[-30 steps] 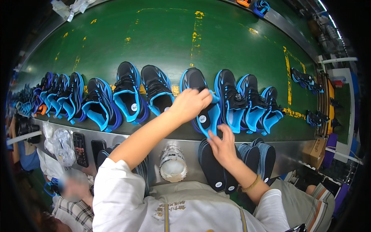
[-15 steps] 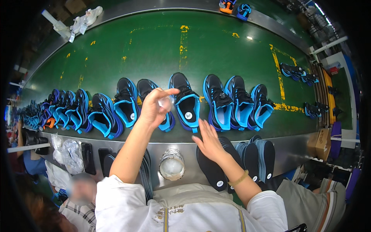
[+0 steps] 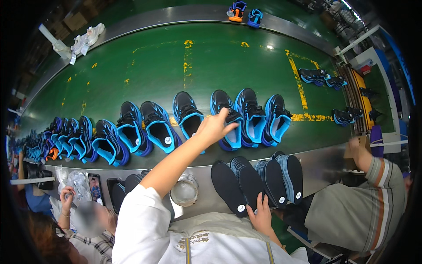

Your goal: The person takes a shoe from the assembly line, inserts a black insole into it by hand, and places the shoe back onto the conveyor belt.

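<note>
My left hand (image 3: 214,127) reaches over a black-and-blue sneaker (image 3: 226,115) right of the middle. Its index finger lies at the tongue and its thumb stands apart over the collar; the other fingers are partly hidden. To its left another black-and-blue sneaker (image 3: 184,104) is partly covered by my forearm. My right hand (image 3: 261,216) is at the near, heel end of a stack of black insoles (image 3: 246,176), thumb and fingers apart around the round white label. A further insole stack (image 3: 224,185) lies just left of it.
More insole stacks (image 3: 290,176) lie to the right on the metal ledge (image 3: 323,165). A whitish-crusted round pot (image 3: 184,191) stands left of them. Sneakers line the green belt (image 3: 154,66). Co-workers sit on both sides; one's hand (image 3: 360,154) is at the right.
My left hand has moved right to another sneaker. My right hand has left the sneaker's heel and come down to the insoles. The view has shifted; a phone at left now shows a lit screen.
</note>
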A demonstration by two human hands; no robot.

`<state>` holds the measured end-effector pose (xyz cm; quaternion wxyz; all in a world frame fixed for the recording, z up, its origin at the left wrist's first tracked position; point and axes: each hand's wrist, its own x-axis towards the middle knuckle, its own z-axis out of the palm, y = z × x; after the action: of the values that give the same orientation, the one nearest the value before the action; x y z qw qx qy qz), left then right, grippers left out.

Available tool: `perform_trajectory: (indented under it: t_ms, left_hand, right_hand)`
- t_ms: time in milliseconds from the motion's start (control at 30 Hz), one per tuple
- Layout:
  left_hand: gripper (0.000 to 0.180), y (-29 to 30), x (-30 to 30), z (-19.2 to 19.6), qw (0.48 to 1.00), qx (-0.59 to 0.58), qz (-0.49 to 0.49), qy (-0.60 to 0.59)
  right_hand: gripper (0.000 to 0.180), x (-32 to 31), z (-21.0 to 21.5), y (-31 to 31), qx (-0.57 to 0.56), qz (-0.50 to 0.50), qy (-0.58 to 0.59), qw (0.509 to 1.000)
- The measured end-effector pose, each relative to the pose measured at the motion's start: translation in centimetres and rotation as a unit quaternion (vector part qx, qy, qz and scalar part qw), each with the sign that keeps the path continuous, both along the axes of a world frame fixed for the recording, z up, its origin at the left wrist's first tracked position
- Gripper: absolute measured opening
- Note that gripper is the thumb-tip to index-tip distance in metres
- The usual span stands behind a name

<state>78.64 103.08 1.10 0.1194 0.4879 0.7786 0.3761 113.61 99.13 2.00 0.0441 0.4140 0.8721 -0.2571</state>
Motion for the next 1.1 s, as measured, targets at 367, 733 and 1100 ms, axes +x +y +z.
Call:
perform_trajectory:
  t_ms: [367, 733, 1100]
  left_hand:
    - [0.028, 2.8, -4.3, 0.1, 0.972, -0.037, 0.019, 0.230]
    - [0.043, 3.1, -5.8, -0.9, 0.985, -0.157, -0.044, -0.049]
    - [0.049, 1.9, -5.5, -0.8, 0.969, -0.194, -0.003, -0.152]
  right_hand:
    - [0.017, -5.4, 7.6, 9.0, -0.010, -0.021, 0.226, 0.974]
    - [0.021, -22.6, 1.2, 15.0, -0.038, 0.225, 0.041, 0.973]
    - [0.030, -23.7, 0.0, 12.1, 0.163, 0.241, -0.042, 0.956]
